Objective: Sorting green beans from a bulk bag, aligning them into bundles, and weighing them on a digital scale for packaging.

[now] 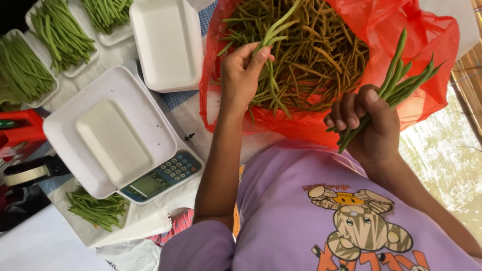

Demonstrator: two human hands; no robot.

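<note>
A heap of loose green beans (311, 55) fills a red plastic bag (432, 35) that lies open at the top of the view, its mouth spread wide toward the person.

The left hand (243, 75) reaches into the bag's near edge; its fingers are pinched around a few beans (273, 32) whose ends stick up above the thumb while other pods hang below the palm.

The right hand (366, 125) is held just outside the bag's lower right rim, curled into a fist around a bunch of beans (401, 80) that fans upward and to the right across the red plastic.

Both forearms come up from a lilac shirt (301, 211) with a cartoon print, which hides whatever lies directly below the bag.

To the left of the bag, and close to the left forearm, stands a white digital scale (165, 175) with a small display and keypad; an empty white foam tray (113, 140) sits on its broad platform.

An empty foam tray (165, 42) lies just above the scale, touching the bag's left side.

Further left, three foam trays filled with beans (60, 35) lie side by side.

Below the scale another small pile of beans (95, 208) rests on white paper.

At the far left edge sit a red object (20, 128) and a roll of tape (25, 174).
</note>
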